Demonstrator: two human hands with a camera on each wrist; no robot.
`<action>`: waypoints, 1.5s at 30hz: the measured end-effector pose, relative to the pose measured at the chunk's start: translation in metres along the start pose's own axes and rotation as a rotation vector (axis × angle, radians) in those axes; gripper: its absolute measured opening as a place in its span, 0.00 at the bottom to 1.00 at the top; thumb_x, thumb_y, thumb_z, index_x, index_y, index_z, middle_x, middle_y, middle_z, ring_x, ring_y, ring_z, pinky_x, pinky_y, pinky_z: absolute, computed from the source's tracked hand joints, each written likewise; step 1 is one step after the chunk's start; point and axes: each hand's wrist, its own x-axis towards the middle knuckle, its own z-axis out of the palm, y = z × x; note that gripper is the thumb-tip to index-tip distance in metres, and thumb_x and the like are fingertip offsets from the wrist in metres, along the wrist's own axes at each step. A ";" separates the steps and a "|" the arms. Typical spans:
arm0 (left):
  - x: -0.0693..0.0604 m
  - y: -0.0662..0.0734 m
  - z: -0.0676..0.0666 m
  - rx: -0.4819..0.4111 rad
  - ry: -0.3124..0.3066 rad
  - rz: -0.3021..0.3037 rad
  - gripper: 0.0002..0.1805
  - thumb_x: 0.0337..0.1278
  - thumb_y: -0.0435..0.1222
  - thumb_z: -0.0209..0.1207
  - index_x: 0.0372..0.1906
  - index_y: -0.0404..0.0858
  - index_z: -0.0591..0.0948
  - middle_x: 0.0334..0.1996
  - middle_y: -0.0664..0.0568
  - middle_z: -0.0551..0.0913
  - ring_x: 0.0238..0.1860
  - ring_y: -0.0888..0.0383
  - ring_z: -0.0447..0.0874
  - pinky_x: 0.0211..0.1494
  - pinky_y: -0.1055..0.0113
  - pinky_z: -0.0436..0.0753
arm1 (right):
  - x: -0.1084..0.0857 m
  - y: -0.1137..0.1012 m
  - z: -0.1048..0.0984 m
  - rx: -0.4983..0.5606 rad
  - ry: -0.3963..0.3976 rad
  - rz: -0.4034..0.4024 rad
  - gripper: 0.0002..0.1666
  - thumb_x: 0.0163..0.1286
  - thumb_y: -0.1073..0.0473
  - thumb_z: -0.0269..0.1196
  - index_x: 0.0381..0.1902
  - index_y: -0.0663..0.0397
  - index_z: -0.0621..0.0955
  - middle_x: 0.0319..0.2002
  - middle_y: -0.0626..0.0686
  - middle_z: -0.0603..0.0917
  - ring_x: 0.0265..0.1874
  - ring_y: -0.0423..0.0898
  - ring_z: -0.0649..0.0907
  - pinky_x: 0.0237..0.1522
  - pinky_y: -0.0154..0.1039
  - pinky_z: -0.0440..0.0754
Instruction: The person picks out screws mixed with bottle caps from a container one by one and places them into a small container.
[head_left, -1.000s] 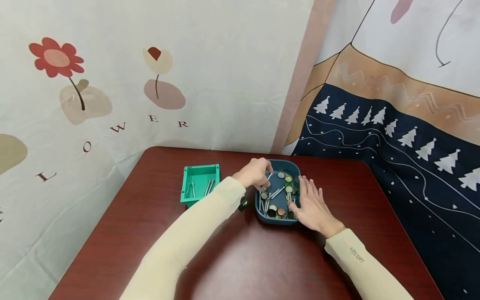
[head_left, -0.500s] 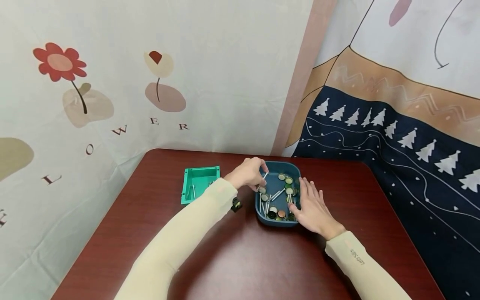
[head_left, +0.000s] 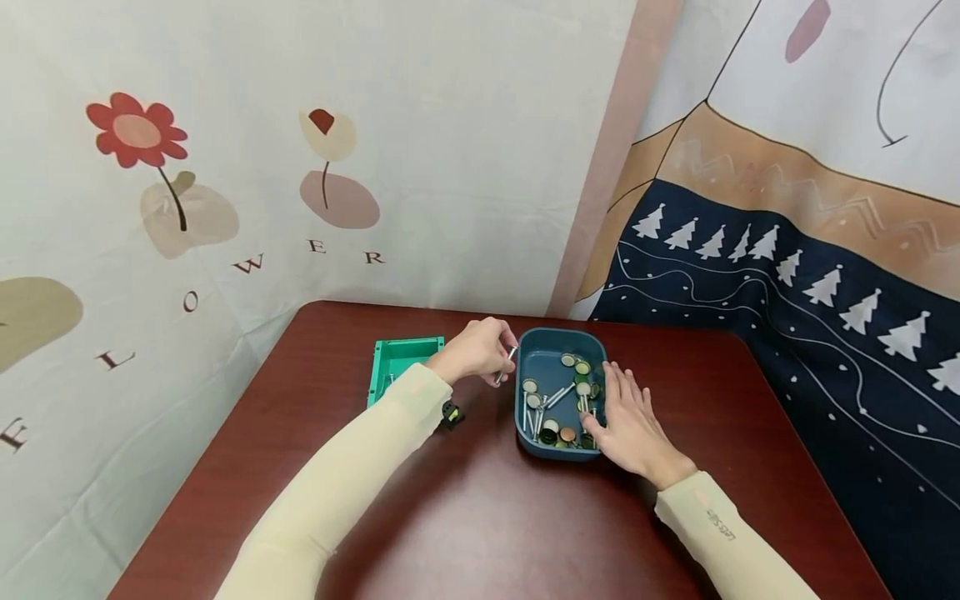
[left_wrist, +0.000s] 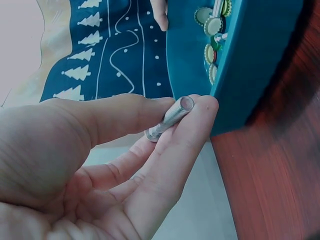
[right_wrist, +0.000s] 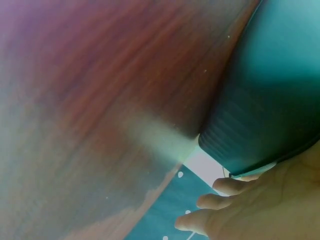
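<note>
Silvery metal shows in the bolt [left_wrist: 172, 117], its threaded end facing the left wrist camera and its wider head tilted away. In the head view it stands just outside the blue bin's left rim; its height above the table cannot be told. Thumb and fingertips of the left hand [head_left: 480, 350] pinch its shaft. Such a narrow, round grip could let it roll or slip out if the fingers ease or the head catches on something.

At 4 o'clock from the bolt sits the blue bin [head_left: 542, 358], holding bottle caps [head_left: 582, 367] and loose bolts [head_left: 558, 395], partly tangled; disturbing one piece could drag its neighbours. Beyond the bin, along its right side, the right hand [head_left: 632, 425] lies with fingers extended, thumb over the rim; uneven pressure there might slide or tip it.

At 9 o'clock is the green tray [head_left: 408, 342], partly hidden by the left sleeve [head_left: 352, 475], which could nudge it if lowered. A small black-and-yellow object [head_left: 452, 414], near 8 o'clock, risks the same brush. Under everything lies the reddish-brown table [head_left: 450, 525]; at 2 o'clock hangs a tree-printed cloth [head_left: 697, 275].
</note>
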 end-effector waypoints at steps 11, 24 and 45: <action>-0.009 -0.012 -0.018 -0.051 0.021 -0.024 0.15 0.76 0.23 0.71 0.61 0.32 0.84 0.42 0.42 0.88 0.33 0.48 0.97 0.47 0.50 1.00 | 0.001 0.000 0.000 -0.013 0.009 -0.006 0.61 0.87 0.43 0.65 0.97 0.63 0.45 0.95 0.71 0.49 0.94 0.80 0.50 0.88 0.88 0.45; -0.020 -0.028 -0.043 0.010 0.051 -0.028 0.16 0.77 0.25 0.70 0.63 0.33 0.83 0.45 0.41 0.89 0.35 0.50 0.97 0.46 0.52 1.00 | 0.000 0.001 0.001 -0.010 0.007 -0.007 0.60 0.88 0.43 0.65 0.97 0.62 0.45 0.95 0.71 0.50 0.94 0.80 0.50 0.88 0.88 0.46; -0.034 -0.061 -0.075 0.063 0.111 -0.050 0.17 0.77 0.26 0.69 0.65 0.31 0.83 0.48 0.40 0.87 0.41 0.49 0.98 0.51 0.50 1.00 | 0.000 0.002 0.002 -0.018 0.016 -0.008 0.60 0.87 0.42 0.65 0.97 0.63 0.46 0.95 0.71 0.51 0.93 0.80 0.51 0.88 0.88 0.48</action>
